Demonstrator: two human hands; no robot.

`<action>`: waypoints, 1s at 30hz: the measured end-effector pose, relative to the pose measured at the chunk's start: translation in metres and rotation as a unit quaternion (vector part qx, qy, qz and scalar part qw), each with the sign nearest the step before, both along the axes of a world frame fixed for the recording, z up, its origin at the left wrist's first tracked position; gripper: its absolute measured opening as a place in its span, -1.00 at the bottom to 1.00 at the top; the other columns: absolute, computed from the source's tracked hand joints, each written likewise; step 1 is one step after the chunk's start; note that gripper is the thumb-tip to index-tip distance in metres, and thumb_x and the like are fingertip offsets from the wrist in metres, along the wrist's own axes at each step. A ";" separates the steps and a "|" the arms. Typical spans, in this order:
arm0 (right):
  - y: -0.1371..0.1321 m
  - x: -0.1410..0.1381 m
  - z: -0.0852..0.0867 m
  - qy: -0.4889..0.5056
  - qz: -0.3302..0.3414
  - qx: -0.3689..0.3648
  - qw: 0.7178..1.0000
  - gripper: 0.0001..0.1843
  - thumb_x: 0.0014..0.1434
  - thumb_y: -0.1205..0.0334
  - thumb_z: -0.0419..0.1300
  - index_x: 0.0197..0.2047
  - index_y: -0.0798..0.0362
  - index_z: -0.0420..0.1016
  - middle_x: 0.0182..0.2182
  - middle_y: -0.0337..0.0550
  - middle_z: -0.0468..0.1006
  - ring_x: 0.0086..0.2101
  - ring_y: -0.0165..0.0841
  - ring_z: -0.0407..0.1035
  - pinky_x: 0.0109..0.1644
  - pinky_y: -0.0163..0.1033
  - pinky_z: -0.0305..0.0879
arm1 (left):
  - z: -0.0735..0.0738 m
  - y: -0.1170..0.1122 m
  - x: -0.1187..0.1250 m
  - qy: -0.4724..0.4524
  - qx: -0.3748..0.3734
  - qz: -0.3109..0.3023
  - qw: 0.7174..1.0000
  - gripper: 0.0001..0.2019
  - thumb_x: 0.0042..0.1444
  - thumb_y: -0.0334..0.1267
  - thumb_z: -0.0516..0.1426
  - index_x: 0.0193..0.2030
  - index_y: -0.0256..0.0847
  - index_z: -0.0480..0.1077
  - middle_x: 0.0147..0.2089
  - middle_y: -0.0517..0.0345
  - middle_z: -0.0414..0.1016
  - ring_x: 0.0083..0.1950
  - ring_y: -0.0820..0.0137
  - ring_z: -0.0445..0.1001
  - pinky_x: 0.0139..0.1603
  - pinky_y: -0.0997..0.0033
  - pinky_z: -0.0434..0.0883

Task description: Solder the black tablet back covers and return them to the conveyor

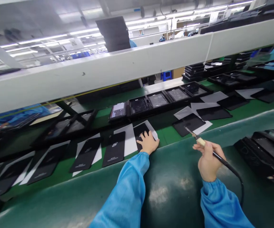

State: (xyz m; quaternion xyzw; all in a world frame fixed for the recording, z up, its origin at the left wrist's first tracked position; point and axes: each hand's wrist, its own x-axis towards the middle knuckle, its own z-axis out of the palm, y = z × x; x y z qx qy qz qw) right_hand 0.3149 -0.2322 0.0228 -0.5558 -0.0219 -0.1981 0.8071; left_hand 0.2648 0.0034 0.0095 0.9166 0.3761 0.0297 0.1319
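My left hand (148, 142) lies on a black flat panel (140, 130) resting on a white sheet on the green conveyor belt (165, 134), fingers curled over its near edge. My right hand (207, 160) is closed round a soldering iron (200, 141) with a pale grip, a thin metal tip pointing up-left and a black cable trailing off to the right. The tip hovers near another black panel (189, 123) on the belt. Both arms wear blue sleeves.
Several more black panels on white sheets (114, 148) lie along the belt. Black trays holding devices (158, 100) run along its far side. A dark green bench mat (175, 190) lies before me, with stacked black trays (263, 152) at right. A white beam (127, 63) crosses overhead.
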 end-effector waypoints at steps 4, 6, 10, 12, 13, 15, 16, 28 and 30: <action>0.003 -0.001 0.003 0.005 0.053 0.009 0.999 -0.67 0.24 0.02 0.28 -0.18 0.15 0.45 -0.42 -0.11 0.63 -0.49 -0.25 0.59 -0.41 -0.13 0.59 | 0.007 0.008 -0.017 -0.040 -0.019 -0.075 0.996 -0.36 0.13 -0.04 0.20 0.32 -0.19 0.22 0.49 -0.31 0.09 0.51 -0.16 -0.03 0.35 -0.49 0.00; 0.005 -0.005 0.002 -0.005 0.081 -0.004 0.997 -0.65 0.26 0.01 0.26 -0.08 0.15 0.45 -0.39 -0.09 0.64 -0.47 -0.26 0.59 -0.41 -0.14 0.59 | 0.006 0.016 -0.040 -0.084 -0.021 -0.099 0.991 -0.45 0.20 -0.06 0.15 0.28 -0.23 0.26 0.46 -0.29 0.15 0.49 -0.01 0.08 0.41 -0.25 0.09; 0.012 -0.017 -0.012 -0.032 0.153 -0.092 0.983 -0.60 0.36 0.01 0.14 0.09 0.14 0.45 -0.35 -0.08 0.64 -0.48 -0.29 0.59 -0.40 -0.18 0.58 | -0.010 0.031 -0.114 -0.256 0.006 -0.108 0.961 -0.68 0.27 -0.21 0.07 0.11 -0.25 0.39 0.27 -0.22 0.42 0.32 0.12 0.38 0.37 0.01 0.28; 0.020 -0.024 -0.024 -0.068 0.188 -0.176 0.964 -0.62 0.41 0.03 0.04 0.07 0.14 0.45 -0.37 -0.10 0.63 -0.46 -0.31 0.59 -0.37 -0.19 0.58 | -0.023 0.033 -0.158 -0.305 0.024 -0.108 0.946 -0.73 0.29 -0.24 0.05 0.07 -0.21 0.40 0.21 -0.16 0.49 0.26 0.13 0.45 0.32 0.01 0.35; 0.025 -0.027 -0.030 -0.091 0.201 -0.222 0.950 -0.62 0.43 0.05 -0.01 0.05 0.14 0.46 -0.37 -0.10 0.63 -0.44 -0.31 0.60 -0.33 -0.18 0.59 | -0.028 0.032 -0.179 -0.317 0.034 -0.107 0.942 -0.75 0.30 -0.26 0.04 0.06 -0.19 0.41 0.19 -0.14 0.50 0.25 0.14 0.46 0.30 0.01 0.38; 0.042 -0.034 -0.036 -0.135 0.221 -0.302 0.917 -0.63 0.44 0.08 -0.06 0.01 0.12 0.47 -0.29 -0.05 0.64 -0.35 -0.30 0.61 -0.20 -0.14 0.59 | -0.036 0.030 -0.214 -0.331 0.048 -0.099 0.937 -0.77 0.30 -0.28 0.05 0.04 -0.17 0.42 0.17 -0.11 0.52 0.22 0.15 0.48 0.27 0.01 0.41; 0.054 -0.038 -0.037 -0.153 0.233 -0.332 0.901 -0.64 0.43 0.08 -0.04 0.00 0.11 0.48 -0.22 -0.02 0.65 -0.28 -0.28 0.61 -0.11 -0.11 0.58 | -0.039 0.029 -0.227 -0.336 0.050 -0.089 0.936 -0.78 0.30 -0.29 0.06 0.03 -0.16 0.42 0.16 -0.10 0.54 0.20 0.16 0.50 0.25 0.01 0.42; 0.184 -0.063 -0.033 -0.155 0.265 -0.653 0.692 -0.40 0.08 -0.03 0.35 0.11 0.06 0.36 0.19 0.24 0.37 0.28 0.13 0.11 0.24 0.40 0.02 | -0.045 0.032 -0.246 -0.414 -0.036 -0.020 0.909 -0.81 0.23 -0.36 0.06 -0.08 -0.16 0.46 0.06 -0.05 0.60 0.08 0.18 0.58 0.16 0.06 0.50; 0.186 -0.062 -0.033 -0.149 0.254 -0.679 0.673 -0.40 0.08 0.00 0.34 0.13 0.06 0.34 0.18 0.23 0.37 0.26 0.10 0.13 0.21 0.31 0.11 | -0.046 0.033 -0.248 -0.421 -0.048 -0.019 0.906 -0.80 0.22 -0.36 0.06 -0.09 -0.15 0.46 0.06 -0.04 0.60 0.08 0.18 0.58 0.17 0.06 0.50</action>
